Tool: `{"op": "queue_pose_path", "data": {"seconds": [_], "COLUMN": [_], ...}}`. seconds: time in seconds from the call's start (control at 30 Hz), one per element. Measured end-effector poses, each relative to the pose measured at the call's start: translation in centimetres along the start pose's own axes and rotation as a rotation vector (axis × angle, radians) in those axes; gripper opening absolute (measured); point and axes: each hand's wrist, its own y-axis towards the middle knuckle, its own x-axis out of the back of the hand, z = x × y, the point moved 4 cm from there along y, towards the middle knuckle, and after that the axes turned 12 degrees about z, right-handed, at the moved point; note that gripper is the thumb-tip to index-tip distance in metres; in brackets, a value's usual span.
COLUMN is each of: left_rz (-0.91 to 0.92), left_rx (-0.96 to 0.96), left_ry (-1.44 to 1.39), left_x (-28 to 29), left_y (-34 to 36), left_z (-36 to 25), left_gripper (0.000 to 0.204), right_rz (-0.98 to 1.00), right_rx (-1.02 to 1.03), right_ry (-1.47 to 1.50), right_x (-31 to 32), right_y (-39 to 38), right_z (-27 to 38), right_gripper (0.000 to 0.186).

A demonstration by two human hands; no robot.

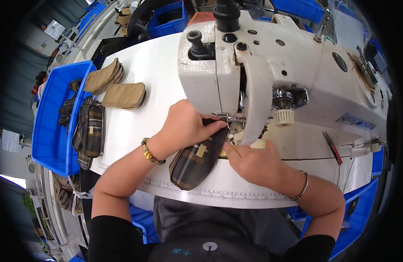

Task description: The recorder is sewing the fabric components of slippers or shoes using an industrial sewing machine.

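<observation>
A dark plaid fabric piece [193,163] with rounded ends and a small tan label lies under the needle area of a white sewing machine [201,83]. My left hand [182,126] presses on its far part, thumb stretched along the dark edge close to the presser foot [236,124]. On the other side, my right hand [254,162] has its fingers bent together at the fabric's right edge, just below the foot. Its fingertips seem to pinch that edge, though the machine head and the hand partly hide the contact.
Two stacks of tan fabric pieces [125,95] lie at the table's far left. Plaid pieces [90,131] hang over the rim of a blue bin [46,131]. Red-handled thread snips [332,148] rest right of the machine. A ruler strip [227,195] follows the front edge.
</observation>
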Motion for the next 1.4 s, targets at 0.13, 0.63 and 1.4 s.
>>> {"op": "queue_pose_path", "data": {"seconds": [0.13, 0.63, 1.4], "left_rz": [-0.105, -0.082, -0.027], "left_rx": [-0.069, -0.022, 0.06], "left_ry": [-0.03, -0.011, -0.088], "left_x": [-0.2, -0.3, -1.0], "left_y": [-0.2, 0.0, -0.2], "left_z": [0.2, 0.0, 1.5], "left_gripper": [0.018, 0.028, 0.016], "right_rz": [-0.139, -0.169, -0.174], "right_rx": [0.021, 0.057, 0.159], "right_ry": [-0.008, -0.087, 0.013], "right_x": [0.6, -0.2, 0.3], "right_y": [0.5, 0.4, 0.3], "right_z": [-0.2, -0.1, 2.8], "right_gripper": [0.031, 0.033, 0.016]}}
